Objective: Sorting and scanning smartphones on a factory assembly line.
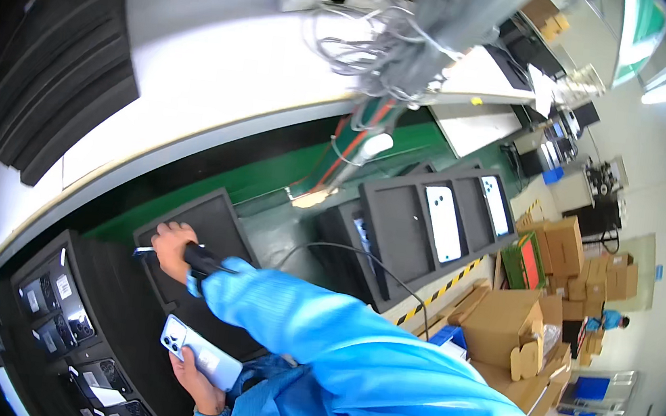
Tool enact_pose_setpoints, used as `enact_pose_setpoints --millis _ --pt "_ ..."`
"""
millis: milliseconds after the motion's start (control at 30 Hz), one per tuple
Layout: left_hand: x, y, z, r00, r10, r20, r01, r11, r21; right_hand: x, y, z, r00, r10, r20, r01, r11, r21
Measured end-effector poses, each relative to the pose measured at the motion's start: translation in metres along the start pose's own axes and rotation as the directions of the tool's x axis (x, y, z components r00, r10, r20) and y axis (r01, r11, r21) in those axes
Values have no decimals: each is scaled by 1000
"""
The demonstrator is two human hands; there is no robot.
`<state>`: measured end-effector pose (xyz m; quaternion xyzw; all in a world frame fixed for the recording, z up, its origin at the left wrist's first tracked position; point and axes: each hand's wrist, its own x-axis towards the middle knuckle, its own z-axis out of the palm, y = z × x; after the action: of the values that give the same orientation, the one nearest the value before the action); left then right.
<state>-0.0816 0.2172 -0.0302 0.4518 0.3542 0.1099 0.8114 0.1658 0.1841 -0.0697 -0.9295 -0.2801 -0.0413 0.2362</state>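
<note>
- Handling of the phone beside the tray seems to be the step in hand; a steady left hold is judged to be called for next.
- The pale-blue, rounded-rectangular smartphone (213,360) is clasped in the left hand's (196,386) grip, its camera end left uncovered, near the shallow matte-black tray (217,232).
- The tray's far-left edge is partly covered by the right hand (172,248); whether anything is pinched there cannot be told.

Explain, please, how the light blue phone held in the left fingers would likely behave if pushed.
The light blue phone is probably stiff, being a thin, straight-edged slab. Its smooth-looking back may be slippery. Being flat, it seems unlikely to roll, though the camera block could make it rock if laid on that side.
</note>
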Motion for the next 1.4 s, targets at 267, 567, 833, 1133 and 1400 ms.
enact_pose_setpoints --millis 267,567,833,1133,1400 --pt "8 46 155 783 58 619 -168 978 121 -224 69 -311 470 833 -291 -26 343 939" --pt "-92 -64 367 476 103 874 -685 666 295 -354 249 -375 22 999 23 573 -32 819" --pt "-146 -97 344 523 272 808 -826 -70 559 -404 249 -386 638 488 595 -67 -735 675" --pt "-42 -183 38 650 -294 -701 294 948 -125 -385 181 -279 333 -288 898 -941 -157 299" --pt "-125 -170 51 733 78 -676 42 986 159 -332 144 -199 398 77 914 -893 261 367"
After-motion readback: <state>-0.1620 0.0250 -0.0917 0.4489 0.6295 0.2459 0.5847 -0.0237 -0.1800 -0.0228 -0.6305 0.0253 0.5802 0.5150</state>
